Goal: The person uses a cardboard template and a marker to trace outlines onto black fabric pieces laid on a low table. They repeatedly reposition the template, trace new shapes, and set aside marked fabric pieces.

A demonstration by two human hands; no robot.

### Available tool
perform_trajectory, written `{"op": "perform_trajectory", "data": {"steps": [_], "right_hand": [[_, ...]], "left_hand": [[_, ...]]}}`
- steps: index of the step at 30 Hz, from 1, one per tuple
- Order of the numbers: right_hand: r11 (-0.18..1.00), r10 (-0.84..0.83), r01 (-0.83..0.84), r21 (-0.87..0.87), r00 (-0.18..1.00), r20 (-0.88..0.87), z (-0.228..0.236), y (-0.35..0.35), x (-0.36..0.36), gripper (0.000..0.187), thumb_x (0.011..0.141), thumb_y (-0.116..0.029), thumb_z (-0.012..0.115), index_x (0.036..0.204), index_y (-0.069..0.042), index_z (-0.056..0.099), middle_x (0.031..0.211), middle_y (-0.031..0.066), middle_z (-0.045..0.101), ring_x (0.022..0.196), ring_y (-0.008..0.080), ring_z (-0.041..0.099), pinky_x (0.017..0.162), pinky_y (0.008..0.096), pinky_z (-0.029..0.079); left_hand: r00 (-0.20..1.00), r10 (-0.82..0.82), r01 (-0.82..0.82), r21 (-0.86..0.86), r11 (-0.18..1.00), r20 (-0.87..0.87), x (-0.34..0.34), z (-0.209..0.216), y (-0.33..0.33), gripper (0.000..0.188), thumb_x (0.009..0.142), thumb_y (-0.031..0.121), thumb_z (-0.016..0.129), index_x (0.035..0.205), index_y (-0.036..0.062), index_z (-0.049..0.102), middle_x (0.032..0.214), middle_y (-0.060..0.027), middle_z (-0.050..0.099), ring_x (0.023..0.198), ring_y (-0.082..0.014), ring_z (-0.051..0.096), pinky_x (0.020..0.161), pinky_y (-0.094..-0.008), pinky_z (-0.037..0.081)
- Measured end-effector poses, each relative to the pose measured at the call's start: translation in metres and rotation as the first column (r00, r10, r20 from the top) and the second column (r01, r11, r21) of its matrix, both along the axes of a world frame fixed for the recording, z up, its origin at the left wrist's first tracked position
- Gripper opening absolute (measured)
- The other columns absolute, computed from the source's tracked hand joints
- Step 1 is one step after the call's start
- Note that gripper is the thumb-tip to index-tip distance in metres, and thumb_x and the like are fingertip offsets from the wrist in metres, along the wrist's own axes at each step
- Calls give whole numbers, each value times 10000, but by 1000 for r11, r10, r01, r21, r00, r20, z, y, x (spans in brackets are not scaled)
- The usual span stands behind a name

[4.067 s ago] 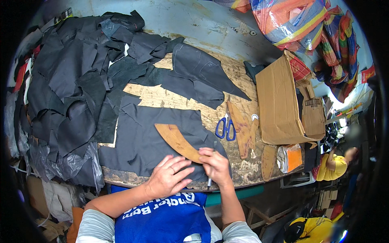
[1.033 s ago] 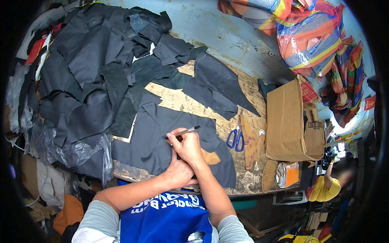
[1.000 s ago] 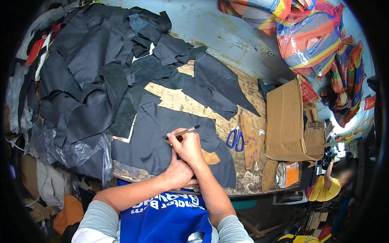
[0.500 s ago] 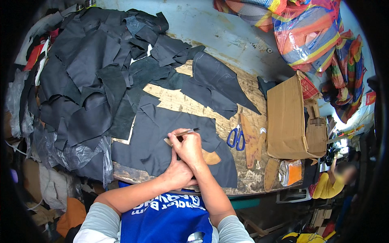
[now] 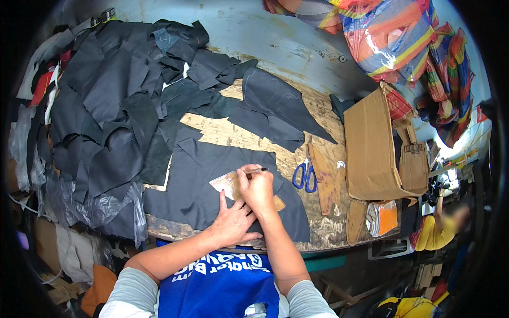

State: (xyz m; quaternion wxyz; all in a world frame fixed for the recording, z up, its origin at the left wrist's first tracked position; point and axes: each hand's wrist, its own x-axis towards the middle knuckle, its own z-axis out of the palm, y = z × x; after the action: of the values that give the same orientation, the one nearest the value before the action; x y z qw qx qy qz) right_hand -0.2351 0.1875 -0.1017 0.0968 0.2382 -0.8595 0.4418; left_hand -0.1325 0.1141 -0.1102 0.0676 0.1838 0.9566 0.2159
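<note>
A dark leather sheet [image 5: 185, 175] lies flat on the worn wooden table in front of me. On it rests a tan pattern piece [image 5: 227, 184] with a pale pointed end, partly covered by my hands. My right hand [image 5: 257, 192] is closed around a slim dark pen [image 5: 255, 170], at the upper edge of the pattern; its tip is hidden by the fingers. My left hand [image 5: 232, 222] lies with fingers spread, its fingertips at the pattern's lower edge and beside the right hand. Blue-handled scissors [image 5: 305, 177] lie to the right, next to brown pattern pieces [image 5: 321, 185].
A big heap of dark leather pieces [image 5: 114, 79] covers the table's left. A marked leather piece [image 5: 281, 98] lies farther back. An open cardboard box [image 5: 371, 148] stands at the right, near an orange-and-white bundle [image 5: 383, 217]. A person in yellow [image 5: 435, 233] is beyond.
My right hand has moved slightly right with the pen, uncovering the pattern's pale pointed end. My left fingers have spread out from beneath the right wrist. The whole view has shifted a little.
</note>
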Motion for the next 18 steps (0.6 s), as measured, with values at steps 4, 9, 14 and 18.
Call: {"op": "perform_trajectory", "data": {"steps": [4,9,14,18], "right_hand": [[994,-45,35,101,994,103,14,46,8,130,768,-113,645,735,11,663,682,170,656,636,320,658,587,361,521],[976,-209,185,113,943,257,14,88,12,145,794,-111,646,755,28,654,666,175,652,617,266,671,577,338,510],[964,-243,264,-40,930,277,-1,93,9,133,813,-75,640,756,45,641,666,169,652,600,224,665,567,314,502],[972,-224,232,-31,960,170,-5,99,15,124,810,-68,647,764,48,645,677,164,655,600,213,665,569,310,507]], "left_hand": [[997,30,-29,15,999,-65,0,-3,3,700,784,549,609,1333,136,475,1425,-95,367,1357,-274,270,946,-789,121],[996,29,-29,-6,1000,-86,1,-7,4,693,780,558,607,1321,141,492,1419,-97,374,1340,-269,302,949,-779,126],[997,16,-19,-41,999,-76,-1,0,3,728,756,586,621,1328,155,490,1405,-81,386,1318,-271,327,945,-771,166],[1000,-26,28,-95,995,17,-9,17,0,740,746,592,632,1331,161,491,1404,-78,394,1311,-274,336,930,-756,239]]}}
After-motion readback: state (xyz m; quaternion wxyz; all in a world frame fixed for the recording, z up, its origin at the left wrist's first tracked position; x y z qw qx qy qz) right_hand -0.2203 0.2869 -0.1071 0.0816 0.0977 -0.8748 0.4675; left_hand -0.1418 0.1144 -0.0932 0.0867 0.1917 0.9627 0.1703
